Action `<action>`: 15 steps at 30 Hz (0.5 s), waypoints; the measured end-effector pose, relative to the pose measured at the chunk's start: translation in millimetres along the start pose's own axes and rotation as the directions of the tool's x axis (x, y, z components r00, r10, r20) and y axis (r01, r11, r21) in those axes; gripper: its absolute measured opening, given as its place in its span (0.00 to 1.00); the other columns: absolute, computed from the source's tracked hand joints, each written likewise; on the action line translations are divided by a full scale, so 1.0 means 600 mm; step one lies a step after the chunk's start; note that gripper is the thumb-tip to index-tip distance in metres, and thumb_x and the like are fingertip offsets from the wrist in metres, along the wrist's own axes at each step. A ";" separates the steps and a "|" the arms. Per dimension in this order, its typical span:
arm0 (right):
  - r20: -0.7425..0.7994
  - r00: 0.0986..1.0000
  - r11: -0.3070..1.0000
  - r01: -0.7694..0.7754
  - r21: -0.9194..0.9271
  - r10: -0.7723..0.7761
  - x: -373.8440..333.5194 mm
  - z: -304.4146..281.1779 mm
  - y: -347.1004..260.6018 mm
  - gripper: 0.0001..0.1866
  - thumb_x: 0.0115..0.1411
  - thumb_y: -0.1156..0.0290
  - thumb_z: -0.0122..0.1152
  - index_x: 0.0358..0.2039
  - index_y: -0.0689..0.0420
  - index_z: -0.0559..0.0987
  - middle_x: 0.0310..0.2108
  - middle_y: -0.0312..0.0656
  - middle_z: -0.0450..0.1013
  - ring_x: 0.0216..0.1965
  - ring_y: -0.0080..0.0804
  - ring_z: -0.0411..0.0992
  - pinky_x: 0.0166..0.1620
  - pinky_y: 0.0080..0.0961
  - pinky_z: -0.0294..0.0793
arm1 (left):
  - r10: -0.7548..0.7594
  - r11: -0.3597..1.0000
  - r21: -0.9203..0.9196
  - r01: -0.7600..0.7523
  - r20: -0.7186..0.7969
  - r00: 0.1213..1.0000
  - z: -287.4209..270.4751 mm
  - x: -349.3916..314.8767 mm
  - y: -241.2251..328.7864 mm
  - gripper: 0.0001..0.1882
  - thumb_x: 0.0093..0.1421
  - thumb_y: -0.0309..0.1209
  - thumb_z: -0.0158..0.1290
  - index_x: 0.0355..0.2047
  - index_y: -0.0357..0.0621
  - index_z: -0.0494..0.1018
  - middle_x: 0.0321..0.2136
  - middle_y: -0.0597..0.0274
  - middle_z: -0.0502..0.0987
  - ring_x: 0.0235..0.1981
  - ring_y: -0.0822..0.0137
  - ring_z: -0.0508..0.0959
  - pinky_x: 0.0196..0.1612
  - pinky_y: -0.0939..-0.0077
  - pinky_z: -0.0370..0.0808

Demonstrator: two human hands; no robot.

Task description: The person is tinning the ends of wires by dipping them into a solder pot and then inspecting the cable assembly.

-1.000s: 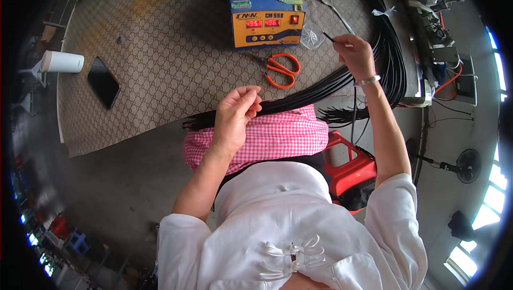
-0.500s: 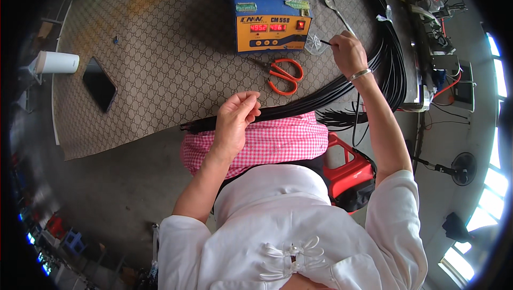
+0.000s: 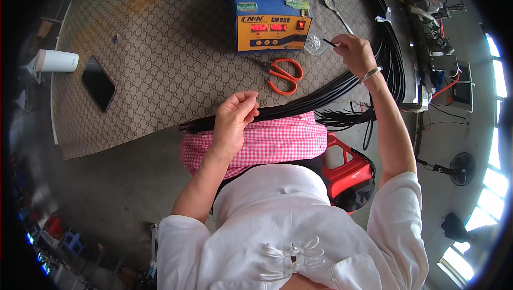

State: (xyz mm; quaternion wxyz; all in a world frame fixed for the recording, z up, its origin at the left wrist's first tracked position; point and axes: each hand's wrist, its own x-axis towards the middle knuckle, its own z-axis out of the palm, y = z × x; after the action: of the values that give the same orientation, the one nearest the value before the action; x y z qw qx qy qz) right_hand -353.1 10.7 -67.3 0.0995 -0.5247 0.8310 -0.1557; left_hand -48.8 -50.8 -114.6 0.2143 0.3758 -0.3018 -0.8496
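My right hand point(image 3: 357, 57) pinches a black cable point(image 3: 327, 42). Its tip points left, beside a small clear dish point(image 3: 316, 45). Over the near table edge, my left hand point(image 3: 234, 116) is closed, thumb against curled fingers; whatever it may hold is hidden. Just beyond that hand runs a thick bundle of black cables point(image 3: 299, 107), which lies along the edge and curves away to the far right. Orange-handled snips point(image 3: 284, 77) rest between my hands. Behind them stands a blue and yellow solder pot point(image 3: 272, 32) with lit red displays.
A metal spoon point(image 3: 339, 13) lies right of the pot. At left are a black phone point(image 3: 99, 84) and a white cup point(image 3: 57, 61) on its side. Pink checked cloth point(image 3: 256, 145) covers my lap, near a red stool point(image 3: 347, 178). Wired equipment point(image 3: 435, 6) lines the right side.
My right hand has shifted slightly right and toward me, drawing the cable tip a little away from the dish. More of the tip shows. My left hand has barely moved.
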 end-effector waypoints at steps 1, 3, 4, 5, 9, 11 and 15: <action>0.014 1.000 1.000 -0.018 -0.012 0.018 0.003 0.001 0.002 0.08 0.47 0.74 0.58 0.30 0.58 0.78 0.25 0.44 0.73 0.28 0.36 0.73 0.33 0.27 0.71 | -0.001 1.000 0.000 0.001 0.002 1.000 -0.001 0.000 0.000 0.08 0.57 0.29 0.50 0.36 0.42 0.72 0.24 0.70 0.72 0.24 0.81 0.70 0.27 0.92 0.65; 0.091 0.991 0.995 -0.099 -0.011 0.099 0.012 0.000 0.002 0.08 0.48 0.73 0.57 0.31 0.58 0.78 0.24 0.44 0.74 0.27 0.36 0.73 0.33 0.27 0.71 | -0.003 1.000 -0.005 0.003 0.001 1.000 -0.002 0.000 -0.002 0.08 0.57 0.29 0.50 0.36 0.42 0.72 0.24 0.70 0.73 0.24 0.81 0.70 0.27 0.92 0.65; 0.129 0.982 0.990 -0.139 -0.013 0.140 0.017 0.000 0.002 0.08 0.48 0.73 0.56 0.31 0.58 0.78 0.23 0.44 0.74 0.26 0.36 0.73 0.32 0.27 0.71 | -0.004 1.000 -0.007 0.004 0.000 1.000 -0.002 0.001 -0.002 0.08 0.57 0.29 0.50 0.36 0.42 0.72 0.24 0.70 0.73 0.24 0.81 0.70 0.27 0.92 0.65; 0.145 0.982 0.992 -0.125 -0.007 0.125 0.021 0.001 0.004 0.08 0.49 0.73 0.55 0.31 0.58 0.77 0.21 0.42 0.72 0.22 0.32 0.71 0.28 0.25 0.69 | -0.004 1.000 -0.008 0.004 0.001 1.000 -0.003 0.001 -0.003 0.08 0.57 0.29 0.50 0.36 0.42 0.72 0.24 0.70 0.73 0.24 0.81 0.70 0.27 0.92 0.65; 0.207 0.969 0.990 -0.141 0.011 0.136 0.031 0.003 0.001 0.09 0.51 0.74 0.51 0.32 0.60 0.77 0.17 0.37 0.69 0.15 0.23 0.67 0.19 0.22 0.66 | -0.018 1.000 0.001 0.018 0.001 1.000 -0.001 0.000 -0.002 0.08 0.57 0.29 0.49 0.36 0.41 0.71 0.25 0.69 0.72 0.25 0.80 0.69 0.29 0.90 0.65; 0.230 0.960 0.982 -0.178 0.054 0.162 0.032 0.000 -0.002 0.09 0.50 0.75 0.51 0.32 0.61 0.76 0.17 0.37 0.69 0.15 0.21 0.67 0.19 0.21 0.65 | -0.026 1.000 0.007 0.026 -0.003 1.000 -0.002 -0.001 -0.001 0.08 0.57 0.28 0.48 0.37 0.40 0.71 0.25 0.68 0.72 0.25 0.79 0.69 0.29 0.89 0.66; 0.276 0.944 0.921 -0.262 0.288 0.182 0.026 -0.020 0.003 0.09 0.49 0.76 0.53 0.31 0.64 0.76 0.16 0.35 0.68 0.14 0.18 0.64 0.17 0.16 0.62 | -0.034 0.999 0.010 0.034 0.000 0.999 -0.003 0.000 0.001 0.08 0.57 0.28 0.49 0.36 0.40 0.71 0.25 0.68 0.72 0.25 0.79 0.69 0.29 0.89 0.66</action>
State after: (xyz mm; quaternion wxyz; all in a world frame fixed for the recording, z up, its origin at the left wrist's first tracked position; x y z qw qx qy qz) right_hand -365.6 -0.9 -56.7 0.3020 -0.4184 0.8303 -0.2107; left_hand -47.3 -52.2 -115.2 0.1978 0.3817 -0.2997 -0.8517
